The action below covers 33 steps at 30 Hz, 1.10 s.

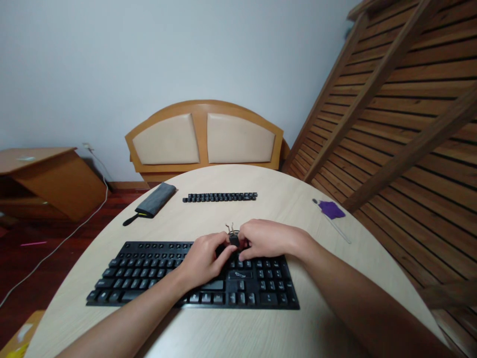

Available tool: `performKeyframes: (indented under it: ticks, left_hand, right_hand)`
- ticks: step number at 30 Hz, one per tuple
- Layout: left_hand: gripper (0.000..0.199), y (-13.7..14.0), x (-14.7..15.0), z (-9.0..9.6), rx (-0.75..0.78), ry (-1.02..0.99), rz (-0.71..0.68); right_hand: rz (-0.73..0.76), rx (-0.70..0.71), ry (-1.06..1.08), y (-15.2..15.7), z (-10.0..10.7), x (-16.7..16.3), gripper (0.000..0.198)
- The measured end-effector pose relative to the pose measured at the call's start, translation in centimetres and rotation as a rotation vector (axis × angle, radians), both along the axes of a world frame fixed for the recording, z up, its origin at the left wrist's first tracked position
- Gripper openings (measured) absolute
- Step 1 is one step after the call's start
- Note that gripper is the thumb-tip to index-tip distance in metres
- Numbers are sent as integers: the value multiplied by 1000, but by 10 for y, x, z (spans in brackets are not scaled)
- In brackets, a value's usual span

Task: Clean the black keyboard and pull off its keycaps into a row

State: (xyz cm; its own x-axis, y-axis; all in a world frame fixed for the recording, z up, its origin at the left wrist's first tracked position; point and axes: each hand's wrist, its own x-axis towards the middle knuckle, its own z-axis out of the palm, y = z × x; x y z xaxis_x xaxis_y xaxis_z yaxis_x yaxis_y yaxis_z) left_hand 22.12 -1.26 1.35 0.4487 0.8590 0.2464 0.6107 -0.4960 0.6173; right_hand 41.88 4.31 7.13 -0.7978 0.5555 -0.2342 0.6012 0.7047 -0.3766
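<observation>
The black keyboard (238, 286) lies on the round table under my hands, with bare key switches along its upper left rows. Just above its upper edge, my left hand (204, 256) is closed, thumb and fingers pinching a small black keycap (234, 240). My right hand (268, 237) meets it from the other side, fingers curled around a thin wire keycap puller (231, 229), whose wire ends stick up behind the keycap. The right fingertips are partly hidden. Farther back, loose black keycaps (219, 197) stand lined up in two rows.
A grey pouch (158, 199) with a strap rests at the table's left. Toward the right edge lie a purple cloth (331, 210) and a thin white brush (339, 229). Behind the table (286, 199) is a padded wooden headboard (203, 134); wooden slats (402, 109) lean at right.
</observation>
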Motion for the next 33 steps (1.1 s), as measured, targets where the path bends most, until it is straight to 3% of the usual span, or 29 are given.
performKeyframes:
  ticks: [8,15,22,28,33]
  left_hand:
    - [25,11,-2,-8,-209,-261,28]
    - [27,14,-3,-11,-234,-424,112]
    - [29,17,-4,-10,-279,-529,183]
    - [33,20,-5,-9,-263,-534,222]
    - [32,18,-5,-10,-242,-510,214]
  right_hand:
    - [-16,-83,54,4,-4,-2,18]
    - [-42,-148,189,8,-4,0,21]
    - [-48,-188,378,9,-6,-1,43]
    - [33,-120,365,12,-5,0,25]
    - [74,-153,399,14,-2,2,22]
